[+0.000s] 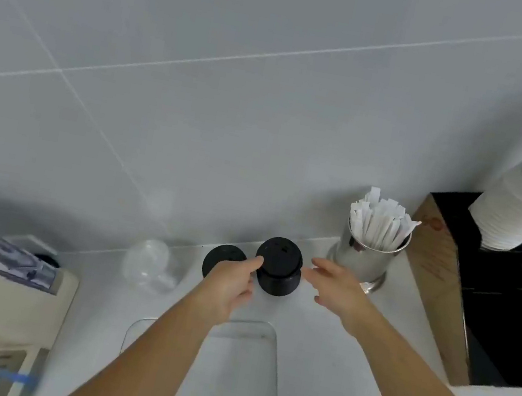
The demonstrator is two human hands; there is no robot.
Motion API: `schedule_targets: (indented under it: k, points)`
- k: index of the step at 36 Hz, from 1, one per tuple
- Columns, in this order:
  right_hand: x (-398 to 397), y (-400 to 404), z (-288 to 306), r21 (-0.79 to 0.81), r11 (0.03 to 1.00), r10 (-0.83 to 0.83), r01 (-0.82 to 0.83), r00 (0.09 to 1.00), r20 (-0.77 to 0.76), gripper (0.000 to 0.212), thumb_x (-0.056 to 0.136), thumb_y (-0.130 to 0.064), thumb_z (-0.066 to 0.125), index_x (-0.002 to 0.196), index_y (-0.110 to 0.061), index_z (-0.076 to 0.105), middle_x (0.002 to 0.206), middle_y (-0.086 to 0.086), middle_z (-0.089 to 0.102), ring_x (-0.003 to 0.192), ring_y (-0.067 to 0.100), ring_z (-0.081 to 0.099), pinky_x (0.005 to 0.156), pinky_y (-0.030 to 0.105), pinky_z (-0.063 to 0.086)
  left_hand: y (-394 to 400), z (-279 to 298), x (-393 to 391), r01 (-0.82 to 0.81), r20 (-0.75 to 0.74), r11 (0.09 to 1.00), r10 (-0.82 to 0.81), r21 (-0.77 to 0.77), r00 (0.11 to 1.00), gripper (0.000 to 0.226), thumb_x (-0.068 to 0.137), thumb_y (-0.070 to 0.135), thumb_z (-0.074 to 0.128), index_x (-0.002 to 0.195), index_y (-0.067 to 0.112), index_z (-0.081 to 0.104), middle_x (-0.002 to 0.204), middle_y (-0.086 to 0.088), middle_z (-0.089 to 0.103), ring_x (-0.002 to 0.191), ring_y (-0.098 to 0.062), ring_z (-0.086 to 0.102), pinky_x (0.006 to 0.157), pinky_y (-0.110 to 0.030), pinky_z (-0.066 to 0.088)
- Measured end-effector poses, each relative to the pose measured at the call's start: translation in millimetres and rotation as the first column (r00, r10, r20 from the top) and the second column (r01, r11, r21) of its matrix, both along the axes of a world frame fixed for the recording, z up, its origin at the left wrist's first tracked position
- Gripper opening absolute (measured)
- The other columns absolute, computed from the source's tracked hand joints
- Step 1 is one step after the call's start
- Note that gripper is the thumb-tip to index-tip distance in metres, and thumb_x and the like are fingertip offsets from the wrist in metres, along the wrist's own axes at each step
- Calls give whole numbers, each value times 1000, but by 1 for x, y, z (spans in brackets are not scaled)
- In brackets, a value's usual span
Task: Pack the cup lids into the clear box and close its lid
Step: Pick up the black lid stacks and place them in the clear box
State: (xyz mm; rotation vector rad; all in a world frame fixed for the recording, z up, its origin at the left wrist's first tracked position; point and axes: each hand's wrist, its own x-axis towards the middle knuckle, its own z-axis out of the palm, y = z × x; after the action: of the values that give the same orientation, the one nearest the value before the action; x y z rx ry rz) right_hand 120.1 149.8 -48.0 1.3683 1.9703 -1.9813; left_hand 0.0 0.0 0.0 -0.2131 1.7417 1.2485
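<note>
The taller stack of black cup lids (279, 268) stood on the white counter (311, 323) against the tiled wall (202, 84), directly between the two hands. The left hand (231, 284) reached in from the stack's left, its thumb tip touching the top lid's edge and the other fingers curled loosely, not closed around anything. The right hand (334, 288) was spread open just right of the stack, fingertips close to its side; contact could not be confirmed. A shorter stack of black lids (223, 259) sat just left of the tall stack, partly hidden behind the left hand. The clear box (239, 360) lay open on the counter nearer the person than the tall stack, beneath the left forearm. Further left of the stack rested some clear dome lids (148, 263). Just right of it, behind the right hand, stood a metal cup (368, 259) full of paper-wrapped straws (378, 222), with a brown cardboard box (438, 283) beyond.
</note>
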Motion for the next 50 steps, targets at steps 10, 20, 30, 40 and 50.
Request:
schedule_targets:
  k: [10,20,30,40,50]
  points:
    - [-14,-1,-12,-56,995,-87,88,996,14,66,82,-50,66,140,-24,51,125,-3,59,121,21,55,108,45,43,33,-24,5,-73,26,996,74,-45,997,44,93,33,63,130,11,56,118,-3,54,119,-21,56,94,-29,47]
    - [-32,-5,-17,-158,975,-168,155,983,-68,25,90,-38,64,112,-26,66,109,-6,66,98,11,60,91,34,47,42,-43,7,-135,88,990,138,-37,987,32,94,32,62,118,11,58,95,4,59,108,-18,56,92,-30,47]
    - [-34,2,-18,-198,967,-175,160,983,-58,16,88,-32,68,103,-25,65,105,-2,69,95,12,62,75,29,48,39,-55,4,-113,57,993,114,-21,992,23,95,28,62,108,10,60,99,2,63,102,-16,58,92,-30,48]
    - [-35,-2,-21,-158,972,-187,174,980,-72,26,88,-34,67,111,-24,66,110,-1,68,94,9,62,87,32,47,38,-57,5,-75,6,996,75,-42,997,19,94,29,62,84,13,62,92,-3,60,87,-18,55,83,-30,45]
    - [-29,-1,-28,-172,971,-183,165,978,-98,39,86,-35,70,121,-19,62,118,4,67,108,19,62,94,35,47,41,-51,10,-64,-85,997,60,-49,995,16,92,32,63,84,19,61,91,4,64,84,-12,58,101,-39,48]
